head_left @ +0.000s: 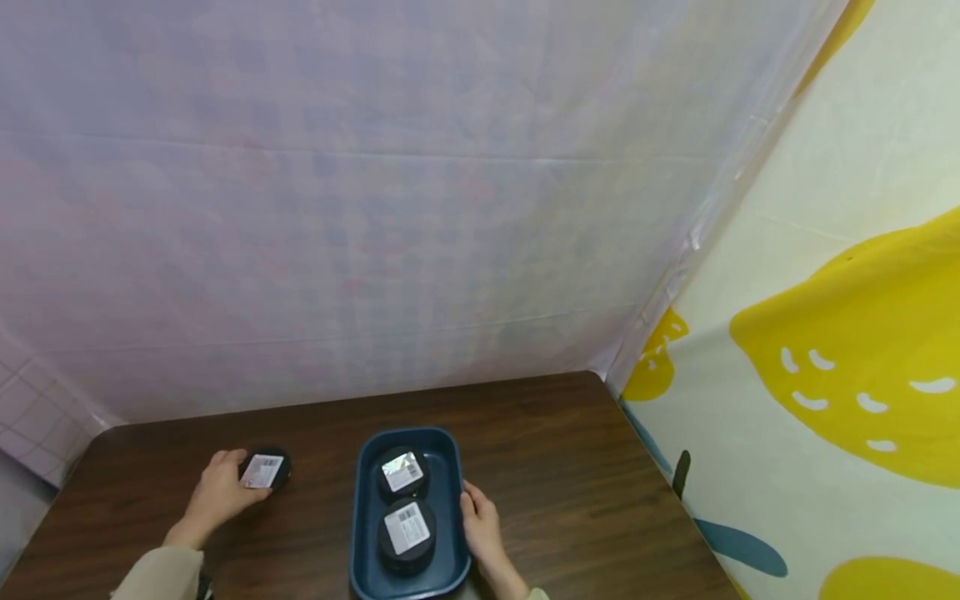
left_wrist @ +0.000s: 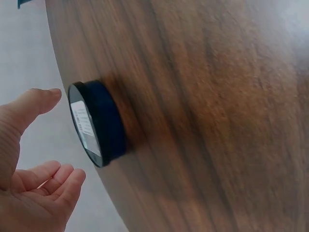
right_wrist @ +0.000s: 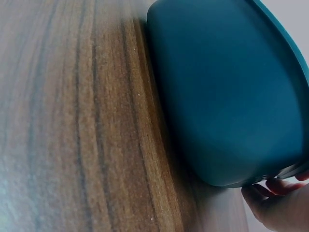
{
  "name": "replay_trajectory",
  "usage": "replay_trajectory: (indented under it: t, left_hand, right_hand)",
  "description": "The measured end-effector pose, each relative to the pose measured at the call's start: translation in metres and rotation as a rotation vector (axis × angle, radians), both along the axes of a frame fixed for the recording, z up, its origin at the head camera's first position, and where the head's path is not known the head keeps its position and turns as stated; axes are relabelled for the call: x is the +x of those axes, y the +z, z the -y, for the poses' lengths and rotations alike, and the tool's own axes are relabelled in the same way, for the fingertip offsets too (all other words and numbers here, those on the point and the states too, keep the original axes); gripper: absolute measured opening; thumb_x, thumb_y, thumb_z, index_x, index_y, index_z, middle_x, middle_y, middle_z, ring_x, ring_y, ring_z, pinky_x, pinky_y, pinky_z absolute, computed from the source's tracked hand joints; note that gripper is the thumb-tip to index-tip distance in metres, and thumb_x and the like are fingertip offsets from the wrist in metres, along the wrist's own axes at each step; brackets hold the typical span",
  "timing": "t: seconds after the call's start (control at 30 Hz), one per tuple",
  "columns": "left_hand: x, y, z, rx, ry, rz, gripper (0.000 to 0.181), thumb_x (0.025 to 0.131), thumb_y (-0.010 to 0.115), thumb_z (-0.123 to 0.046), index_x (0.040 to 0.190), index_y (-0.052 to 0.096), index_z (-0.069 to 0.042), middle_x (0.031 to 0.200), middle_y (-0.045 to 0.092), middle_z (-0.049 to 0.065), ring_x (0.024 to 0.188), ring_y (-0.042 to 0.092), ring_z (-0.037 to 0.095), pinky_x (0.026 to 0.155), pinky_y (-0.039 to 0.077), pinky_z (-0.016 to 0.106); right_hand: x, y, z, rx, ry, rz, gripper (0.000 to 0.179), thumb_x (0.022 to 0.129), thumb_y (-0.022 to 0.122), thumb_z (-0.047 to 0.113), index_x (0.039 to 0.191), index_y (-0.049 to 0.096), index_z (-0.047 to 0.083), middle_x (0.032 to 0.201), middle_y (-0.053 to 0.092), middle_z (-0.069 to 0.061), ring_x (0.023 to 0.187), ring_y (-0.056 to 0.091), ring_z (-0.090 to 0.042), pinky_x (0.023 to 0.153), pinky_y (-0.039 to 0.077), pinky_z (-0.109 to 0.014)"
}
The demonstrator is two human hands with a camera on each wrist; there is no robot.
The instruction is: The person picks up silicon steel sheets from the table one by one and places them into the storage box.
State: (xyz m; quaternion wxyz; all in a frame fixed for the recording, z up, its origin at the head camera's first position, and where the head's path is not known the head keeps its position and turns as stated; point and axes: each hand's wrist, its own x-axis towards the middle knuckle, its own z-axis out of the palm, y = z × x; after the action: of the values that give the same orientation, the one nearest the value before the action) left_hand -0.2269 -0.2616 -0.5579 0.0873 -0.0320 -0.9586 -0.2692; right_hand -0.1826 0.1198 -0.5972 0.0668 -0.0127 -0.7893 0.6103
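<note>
Near the back left of the table, in the head view, a round black container with a white label lies flat. My left hand is beside it, thumb and fingers spread around its edge. The left wrist view shows a gap between those fingers and the dark blue-sided container. A deep blue rectangular tray stands at the middle front, its outer wall filling much of the right wrist view. My right hand grips its right rim. Inside sit two labelled black containers, one farther and one nearer.
The dark wooden table extends right of the tray. A pale curtain hangs along its back edge. On the right hangs a cloth with yellow fruit prints, and pale tiles show at the far left.
</note>
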Motion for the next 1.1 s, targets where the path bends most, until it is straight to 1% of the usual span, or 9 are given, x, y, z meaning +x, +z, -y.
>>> replay_trajectory:
  t: [0.17,0.23,0.3,0.4,0.57,0.73,0.83,0.93,1.1]
  left_hand:
    - [-0.001,-0.004,0.007,-0.006,0.025,0.045,0.078,0.062,0.081,-0.018,0.112,0.043,0.027,0.107,0.045,0.044,0.097,0.046,0.056,0.082,0.042,0.062]
    - [-0.002,-0.005,0.008,-0.005,0.040,0.076,0.079,0.063,0.081,-0.019,0.113,0.041,0.028,0.108,0.043,0.045,0.098,0.045,0.056,0.083,0.041,0.063]
    - [-0.003,-0.007,0.010,-0.001,0.059,0.114,0.081,0.064,0.081,-0.022,0.114,0.040,0.028,0.109,0.042,0.045,0.099,0.044,0.056,0.084,0.040,0.063]
    - [-0.004,-0.011,0.011,0.007,0.071,0.138,0.086,0.064,0.082,-0.027,0.114,0.039,0.028,0.108,0.041,0.045,0.098,0.044,0.056,0.085,0.040,0.063]
    - [-0.004,-0.018,0.010,0.025,0.079,0.117,0.091,0.063,0.083,-0.032,0.113,0.038,0.030,0.107,0.041,0.046,0.097,0.045,0.055,0.083,0.041,0.063]
    - [-0.004,-0.028,0.008,0.059,0.104,0.086,0.092,0.063,0.083,-0.030,0.114,0.037,0.030,0.109,0.041,0.047,0.099,0.043,0.054,0.086,0.039,0.064]
    - [-0.004,-0.031,0.006,0.077,0.124,0.095,0.092,0.064,0.083,-0.029,0.116,0.035,0.030,0.110,0.040,0.047,0.103,0.041,0.054,0.088,0.038,0.064]
    - [-0.005,-0.033,0.005,0.085,0.149,0.120,0.094,0.065,0.083,-0.029,0.118,0.034,0.030,0.112,0.038,0.047,0.104,0.039,0.055,0.089,0.037,0.064]
    - [-0.007,-0.035,0.002,0.098,0.174,0.146,0.096,0.064,0.082,-0.031,0.120,0.032,0.030,0.114,0.037,0.047,0.106,0.036,0.057,0.091,0.035,0.064]
  right_hand:
    - [0.000,0.000,0.000,0.013,-0.005,-0.004,0.032,0.096,0.049,0.007,0.121,0.055,-0.012,0.121,0.058,-0.026,0.116,0.051,-0.039,0.099,0.039,-0.052]
    - [0.000,0.000,0.000,0.014,-0.009,-0.007,0.032,0.096,0.049,0.007,0.121,0.056,-0.012,0.121,0.058,-0.026,0.116,0.052,-0.039,0.099,0.039,-0.052]
    - [0.000,-0.001,0.000,0.013,-0.011,-0.011,0.031,0.096,0.049,0.006,0.120,0.056,-0.011,0.120,0.058,-0.025,0.115,0.052,-0.039,0.098,0.039,-0.051]
    - [-0.001,-0.002,0.000,0.010,-0.014,-0.013,0.031,0.096,0.049,0.006,0.120,0.057,-0.011,0.120,0.059,-0.025,0.115,0.052,-0.038,0.098,0.040,-0.050]
    - [-0.002,-0.003,0.000,0.009,-0.012,-0.008,0.031,0.095,0.050,0.007,0.120,0.057,-0.010,0.120,0.059,-0.025,0.115,0.052,-0.037,0.098,0.040,-0.050]
    - [-0.002,-0.004,0.000,0.022,-0.011,-0.023,0.030,0.096,0.049,0.006,0.120,0.057,-0.011,0.120,0.059,-0.025,0.115,0.052,-0.038,0.098,0.040,-0.050]
    - [-0.003,-0.004,0.001,0.028,-0.010,-0.031,0.030,0.096,0.049,0.006,0.120,0.057,-0.011,0.120,0.059,-0.026,0.114,0.052,-0.039,0.097,0.041,-0.049]
    - [-0.002,-0.003,0.001,0.022,-0.012,-0.016,0.031,0.096,0.049,0.007,0.121,0.057,-0.010,0.121,0.059,-0.025,0.115,0.052,-0.038,0.098,0.041,-0.048]
    - [0.000,-0.001,0.001,-0.001,-0.014,-0.012,0.031,0.096,0.049,0.007,0.121,0.056,-0.011,0.121,0.058,-0.025,0.115,0.052,-0.038,0.098,0.040,-0.050]
